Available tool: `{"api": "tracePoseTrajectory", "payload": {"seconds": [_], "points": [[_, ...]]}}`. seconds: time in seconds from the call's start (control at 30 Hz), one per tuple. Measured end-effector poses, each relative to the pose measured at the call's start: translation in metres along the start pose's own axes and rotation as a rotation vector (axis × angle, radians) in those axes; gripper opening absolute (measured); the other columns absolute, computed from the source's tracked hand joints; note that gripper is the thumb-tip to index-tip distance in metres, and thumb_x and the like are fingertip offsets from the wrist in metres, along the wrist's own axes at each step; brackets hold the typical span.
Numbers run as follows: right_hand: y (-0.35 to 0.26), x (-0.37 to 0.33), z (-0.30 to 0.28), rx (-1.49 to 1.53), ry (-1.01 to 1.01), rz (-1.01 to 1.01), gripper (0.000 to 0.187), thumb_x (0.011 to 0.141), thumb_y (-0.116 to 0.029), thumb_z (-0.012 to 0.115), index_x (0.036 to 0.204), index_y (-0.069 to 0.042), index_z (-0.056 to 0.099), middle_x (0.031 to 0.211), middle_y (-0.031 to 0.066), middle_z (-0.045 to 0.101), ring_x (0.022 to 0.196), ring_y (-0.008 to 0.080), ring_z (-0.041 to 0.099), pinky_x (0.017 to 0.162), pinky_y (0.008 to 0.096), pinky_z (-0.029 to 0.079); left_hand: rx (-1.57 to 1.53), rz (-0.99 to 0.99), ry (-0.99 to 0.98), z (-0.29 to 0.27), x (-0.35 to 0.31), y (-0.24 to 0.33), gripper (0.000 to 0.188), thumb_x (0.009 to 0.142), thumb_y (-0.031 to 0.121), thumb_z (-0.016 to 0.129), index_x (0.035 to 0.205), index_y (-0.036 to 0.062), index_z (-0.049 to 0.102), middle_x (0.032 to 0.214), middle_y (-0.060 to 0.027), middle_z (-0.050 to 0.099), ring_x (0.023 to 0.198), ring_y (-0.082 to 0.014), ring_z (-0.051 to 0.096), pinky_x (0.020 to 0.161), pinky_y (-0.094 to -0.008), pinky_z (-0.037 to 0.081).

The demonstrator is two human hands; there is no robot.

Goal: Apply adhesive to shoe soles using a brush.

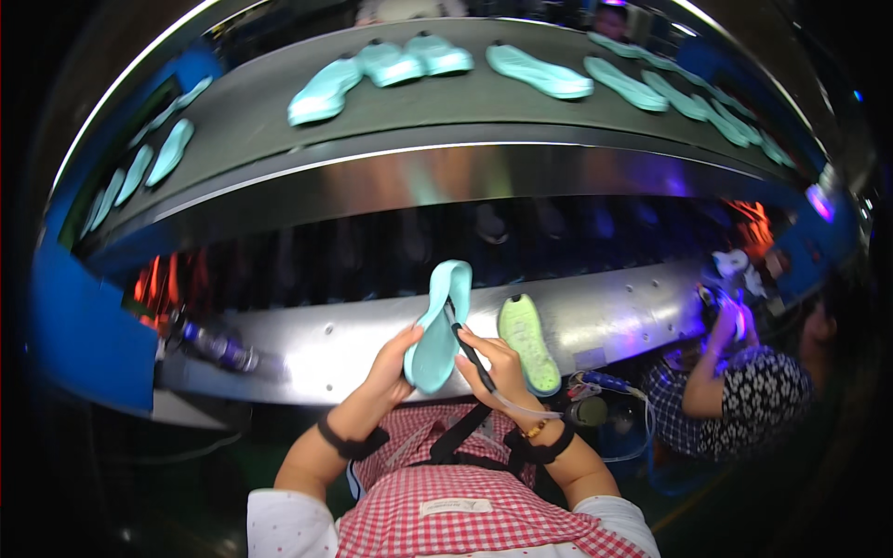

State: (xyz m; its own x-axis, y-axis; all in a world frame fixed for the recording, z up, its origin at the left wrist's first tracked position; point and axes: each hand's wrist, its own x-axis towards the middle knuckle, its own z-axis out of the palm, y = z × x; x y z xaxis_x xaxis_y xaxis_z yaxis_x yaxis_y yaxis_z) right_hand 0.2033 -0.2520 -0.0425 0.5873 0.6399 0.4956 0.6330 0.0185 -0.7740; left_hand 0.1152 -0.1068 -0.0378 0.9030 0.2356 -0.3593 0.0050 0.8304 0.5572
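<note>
My left hand [387,365] grips a pale teal shoe sole [431,349] by its left edge, hollow side up and toe end away from me. In my right hand [502,369] is a slim black pen-like tool [477,361], its tip inside the sole. From its rear end a thin pale tube runs past my right wrist; whether the tip touches the sole's surface I cannot tell. Just right of my right hand, a yellow-green shoe sole [526,342] lies on the metal ledge [302,349].
Beyond the ledge, a dark conveyor belt [251,112] carries several teal soles [539,71]. Orange-red glowing strips [158,286] show at both ends of the dark opening below it. A co-worker [730,395] works at the right, near a small dark container [588,410] and tubing.
</note>
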Motion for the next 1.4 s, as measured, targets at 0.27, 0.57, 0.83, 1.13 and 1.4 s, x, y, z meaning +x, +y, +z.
{"api": "tracePoseTrajectory", "payload": {"seconds": [0.27,0.57,0.83,1.13,1.4], "points": [[-0.011,0.002,-0.077,0.889,-0.252,0.318,0.036,0.078,-0.018,0.047,0.091,0.013,0.058,0.093,0.0252,0.06,0.089,0.0294,0.06,0.083,0.0339,0.045,0.39,0.131,-0.137,0.012,-0.03,0.054,0.048,0.086,0.02,0.05,0.127,0.0005,0.037,0.115,-0.0096,0.051,0.098,-0.0153,0.053,0.084,-0.0281,0.043],[0.012,-0.019,-0.082,1.214,0.183,0.349,0.039,0.086,-0.027,0.044,0.104,0.007,0.052,0.102,0.0238,0.056,0.083,0.0277,0.058,0.074,0.0346,0.046,-0.04,0.694,-0.359,0.041,-0.036,0.259,0.054,0.088,0.034,0.028,0.127,-0.0038,0.029,0.125,-0.0229,0.039,0.113,-0.04,0.04,0.092,-0.0586,0.032],[0.032,-0.036,-0.083,1.359,0.324,0.493,0.036,0.086,-0.021,0.043,0.106,0.008,0.051,0.105,0.0241,0.055,0.081,0.0259,0.058,0.077,0.0344,0.046,0.83,0.946,0.218,0.07,0.031,0.294,0.066,0.08,0.037,0.055,0.13,0.0019,0.03,0.132,-0.0174,0.034,0.126,-0.0254,0.027,0.101,-0.0357,0.022],[0.053,-0.038,-0.07,1.452,0.338,0.53,0.033,0.085,-0.015,0.043,0.104,0.01,0.052,0.102,0.0239,0.056,0.084,0.0283,0.059,0.081,0.0347,0.047,2.235,0.445,0.425,0.127,0.111,0.308,0.079,0.077,0.042,0.054,0.138,0.0142,0.011,0.132,-0.0236,0.032,0.123,-0.0355,0.03,0.102,-0.0369,0.024],[0.07,-0.052,-0.07,1.391,0.383,0.57,0.034,0.084,-0.016,0.045,0.105,0.01,0.051,0.104,0.0236,0.055,0.085,0.0284,0.058,0.08,0.0359,0.046,2.223,0.41,0.371,0.139,0.169,0.33,0.052,0.081,0.044,0.048,0.119,0.008,0.043,0.112,-0.0232,0.051,0.107,-0.0327,0.048,0.089,-0.0375,0.035]]}}
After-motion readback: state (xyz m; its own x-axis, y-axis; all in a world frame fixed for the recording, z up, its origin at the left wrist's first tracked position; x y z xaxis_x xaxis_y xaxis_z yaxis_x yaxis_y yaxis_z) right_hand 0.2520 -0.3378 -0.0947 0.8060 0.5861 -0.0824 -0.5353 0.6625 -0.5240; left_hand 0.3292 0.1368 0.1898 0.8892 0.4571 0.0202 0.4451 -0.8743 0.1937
